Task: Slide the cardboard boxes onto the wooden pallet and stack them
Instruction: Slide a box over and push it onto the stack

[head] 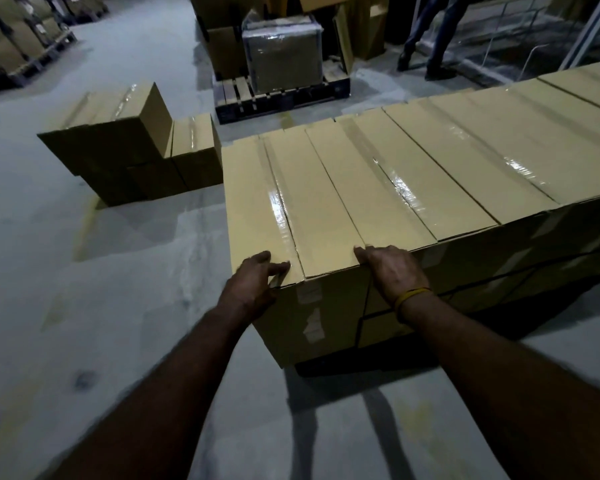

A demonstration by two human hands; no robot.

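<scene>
Head view: long row of taped cardboard boxes (pixel 413 174) packed side by side, running off the right edge, far end cut off. Under that row only a dark strip at the base (pixel 361 367), too shadowed to say whether pallet or floor shadow. Left of the row, on the concrete floor (pixel 84 271), a smaller stack of boxes (pixel 125 150), well apart from the row's near end, lower tiers dim. Beyond the row, a dark pallet (pixel 281 98) carrying a film-wrapped bundle (pixel 283 57), contents hidden by the wrap. Far left of the row, more loaded pallets (pixel 18 39), cropped and murky. Behind the row's right part, legs of another person (pixel 430 36), upper body out of frame. At the row's nearest box (pixel 284 216): left hand (pixel 253 282) on the left top corner, fingers curled over the edge; right hand (pixel 392 268) gripping the top right edge, fingers bent over it, yellow band (pixel 411 296) on the wrist. Fingertips partly lost in blur.
</scene>
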